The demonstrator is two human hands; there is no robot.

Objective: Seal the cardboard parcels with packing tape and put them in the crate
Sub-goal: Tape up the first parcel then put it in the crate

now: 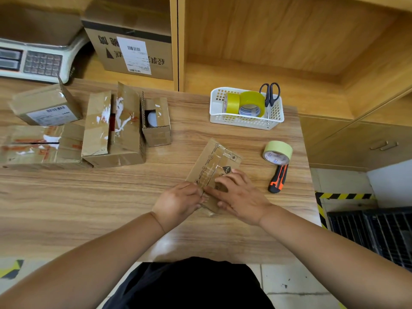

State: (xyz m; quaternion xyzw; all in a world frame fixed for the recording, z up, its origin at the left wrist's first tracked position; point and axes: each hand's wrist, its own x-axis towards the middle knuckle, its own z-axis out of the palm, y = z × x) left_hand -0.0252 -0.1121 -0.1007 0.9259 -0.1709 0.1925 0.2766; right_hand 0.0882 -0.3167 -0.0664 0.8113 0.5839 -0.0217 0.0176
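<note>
A small flat cardboard parcel (214, 161) lies on the wooden table (89, 197) in front of me, with a strip of clear tape running along its top seam. My right hand (240, 195) lies flat on its near end, fingers spread and pressing the tape down. My left hand (178, 201) touches the parcel's near left corner, fingers bent over the edge. A roll of yellow-green packing tape (278, 152) stands to the right of the parcel. The black crate (374, 233) sits on the floor at the lower right, past the table edge.
An orange and black utility knife (278, 178) lies below the tape roll. A white basket (245, 122) at the back holds two tape rolls and scissors (270, 93). Several opened cardboard boxes (116, 130) crowd the table's left side. A weighing scale (35, 63) stands at the far left.
</note>
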